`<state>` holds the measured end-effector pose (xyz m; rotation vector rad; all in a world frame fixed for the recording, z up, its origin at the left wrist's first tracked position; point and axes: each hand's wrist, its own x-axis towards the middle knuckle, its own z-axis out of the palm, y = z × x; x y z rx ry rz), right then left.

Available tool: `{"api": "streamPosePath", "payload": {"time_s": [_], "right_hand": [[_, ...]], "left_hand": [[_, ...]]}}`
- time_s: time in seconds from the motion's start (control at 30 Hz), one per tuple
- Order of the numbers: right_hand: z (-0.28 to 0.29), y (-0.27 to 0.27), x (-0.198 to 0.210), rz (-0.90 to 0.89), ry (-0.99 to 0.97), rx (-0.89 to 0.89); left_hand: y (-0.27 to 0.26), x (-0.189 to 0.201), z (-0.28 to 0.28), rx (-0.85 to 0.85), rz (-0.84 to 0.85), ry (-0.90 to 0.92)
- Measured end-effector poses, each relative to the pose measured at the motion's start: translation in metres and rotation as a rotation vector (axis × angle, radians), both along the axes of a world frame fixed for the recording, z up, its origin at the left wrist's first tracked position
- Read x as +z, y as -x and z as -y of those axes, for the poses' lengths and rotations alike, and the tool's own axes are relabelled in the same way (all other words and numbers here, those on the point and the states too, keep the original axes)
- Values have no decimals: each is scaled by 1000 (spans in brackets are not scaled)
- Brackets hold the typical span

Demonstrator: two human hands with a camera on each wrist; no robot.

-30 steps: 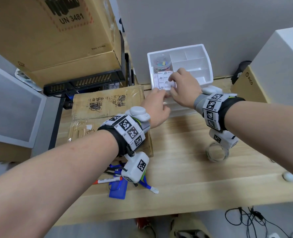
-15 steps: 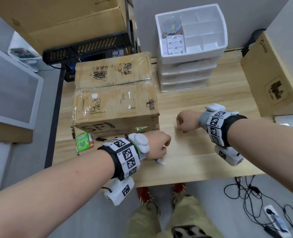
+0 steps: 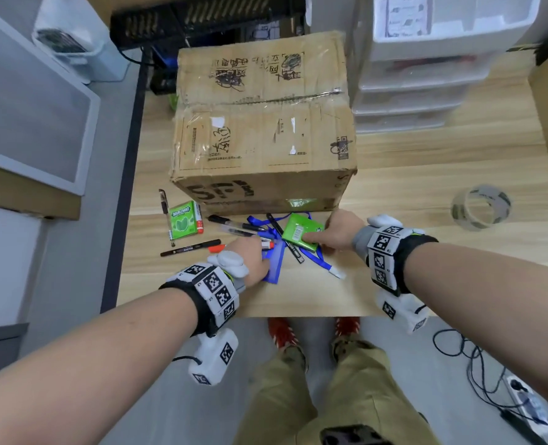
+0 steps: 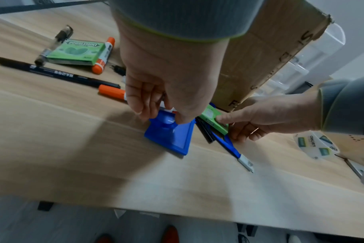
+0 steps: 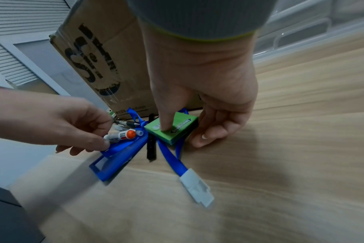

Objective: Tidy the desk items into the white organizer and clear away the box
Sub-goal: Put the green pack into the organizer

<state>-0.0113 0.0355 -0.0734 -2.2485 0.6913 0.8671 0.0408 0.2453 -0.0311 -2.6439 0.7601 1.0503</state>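
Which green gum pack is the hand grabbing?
The right hand grips the gum pack lying on the blue lanyard. The other gum pack, farther left, lies untouched between pens.

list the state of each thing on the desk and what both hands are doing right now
cardboard box: taped shut, on the desk
white organizer: top compartments open
green gum pack: gripped by the right hand
orange-capped marker: pinched by the left hand
blue badge holder: flat under the left hand
tape roll: lying untouched
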Motion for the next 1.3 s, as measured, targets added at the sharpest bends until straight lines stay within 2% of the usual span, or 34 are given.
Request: {"api": "streamPosePath", "payload": {"time_s": [0.13, 0.3, 0.47, 0.57, 0.7, 0.77, 0.87, 0.93, 1.13, 1.23, 1.3], "right_hand": [[-9, -4, 5, -26, 47, -22], [-11, -3, 10, -52, -7, -127], [-23, -1, 18, -27, -7, -210], [-30, 4, 18, 19, 50, -216], [-36, 6, 17, 47, 92, -197], [-35, 7, 13, 67, 113, -183], [-34, 12, 8, 109, 141, -114], [-34, 13, 5, 116, 157, -59], [-31, 13, 8, 128, 151, -4], [-28, 15, 13, 162, 123, 40], [-25, 16, 17, 185, 97, 75]], "left_hand": [[0, -5, -13, 39, -8, -33], [-4, -6, -34, 56, -17, -96], [-27, 2, -65, 218, 167, -20], [-46, -5, -80, 338, 274, -39], [-68, -23, -88, 623, 391, -49], [-81, -31, -89, 696, 383, -66], [-95, -41, -89, 731, 358, -85], [-102, -48, -88, 734, 335, -33], [-110, -58, -77, 750, 307, 2], [-111, -46, -83, 686, 269, -17], [-109, -35, -85, 633, 214, 38]]}}
